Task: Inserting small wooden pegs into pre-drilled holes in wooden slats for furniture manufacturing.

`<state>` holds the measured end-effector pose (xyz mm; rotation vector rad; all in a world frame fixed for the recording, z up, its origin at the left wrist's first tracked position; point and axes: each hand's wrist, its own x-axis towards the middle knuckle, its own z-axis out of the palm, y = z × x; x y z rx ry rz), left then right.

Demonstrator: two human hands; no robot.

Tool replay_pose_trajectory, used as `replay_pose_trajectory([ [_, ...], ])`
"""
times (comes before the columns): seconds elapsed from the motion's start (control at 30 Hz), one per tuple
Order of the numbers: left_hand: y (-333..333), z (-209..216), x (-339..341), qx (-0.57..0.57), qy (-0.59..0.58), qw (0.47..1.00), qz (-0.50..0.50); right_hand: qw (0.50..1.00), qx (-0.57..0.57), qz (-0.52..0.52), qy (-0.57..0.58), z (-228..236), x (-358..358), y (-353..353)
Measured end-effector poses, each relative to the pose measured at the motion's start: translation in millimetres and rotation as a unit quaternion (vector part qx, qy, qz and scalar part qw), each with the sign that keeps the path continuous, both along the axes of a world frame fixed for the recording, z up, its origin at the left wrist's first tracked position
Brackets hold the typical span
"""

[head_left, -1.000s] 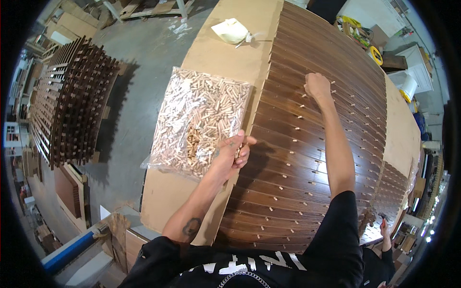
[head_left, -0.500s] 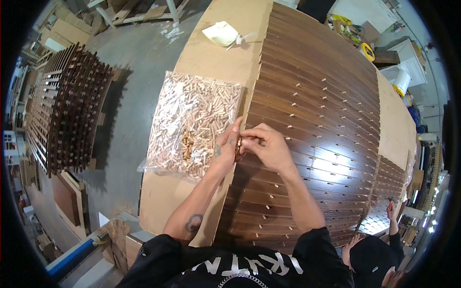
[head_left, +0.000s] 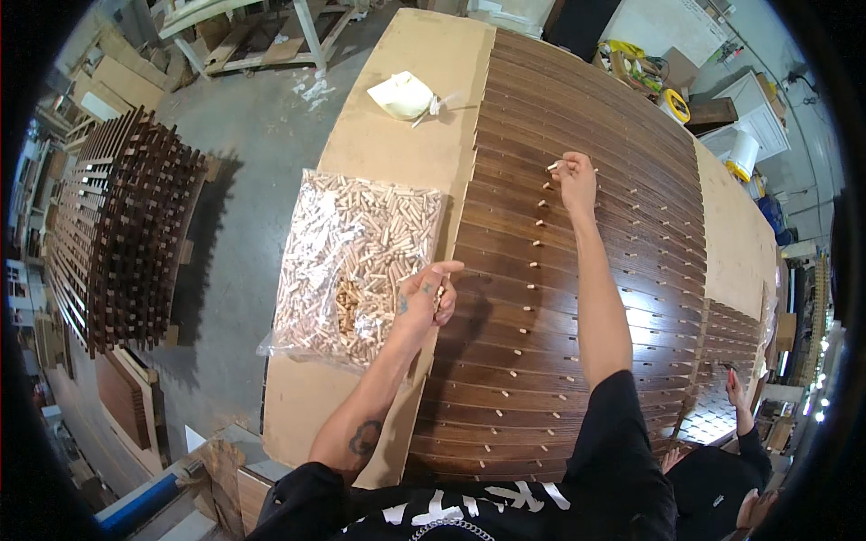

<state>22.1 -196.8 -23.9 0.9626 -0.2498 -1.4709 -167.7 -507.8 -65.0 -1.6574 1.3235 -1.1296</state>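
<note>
My left hand (head_left: 426,296) hovers by the right edge of a clear plastic bag (head_left: 311,261) full of short wooden dowels. Its fingers are curled around several dowels, with the index finger stretched out. Farther away, my right hand (head_left: 575,185) pinches a pale wooden dowel (head_left: 554,167) over the dark brown wooden slats (head_left: 514,117). These slats lie side by side, with small slots and holes along them. Rows of dowels stick up from the slats, one row running toward me from below my right hand.
A tan board (head_left: 361,144) under the bag also carries a cream-coloured pouch (head_left: 403,96). Stacked dark slatted frames (head_left: 135,234) stand on the floor at left. At the lower right, another person (head_left: 717,478) holds a red-handled tool (head_left: 732,377) over the slats.
My right hand has left my left hand and reached far out over the slats with a dowel. My left hand has stayed near the bag. The whole view has shifted slightly.
</note>
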Motion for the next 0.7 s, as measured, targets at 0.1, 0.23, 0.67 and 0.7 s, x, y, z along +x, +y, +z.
replay_pose_trajectory([
  [0.1,14.1,0.6,9.5,0.032,0.016,0.999,0.019,0.988,0.004,0.044,0.149,-9.1,14.2,-8.3],
  [0.23,22.8,-8.1,22.7,0.045,0.038,0.997,0.039,0.913,-0.203,0.079,0.346,-0.2,19.1,-11.8],
  [0.67,22.1,1.4,37.6,0.017,0.054,0.997,0.056,0.864,-0.119,0.081,0.482,23.4,32.7,7.7],
  [0.7,21.4,2.5,37.0,0.025,0.048,0.997,0.063,0.863,-0.12,0.078,0.485,24.1,30.1,7.5],
])
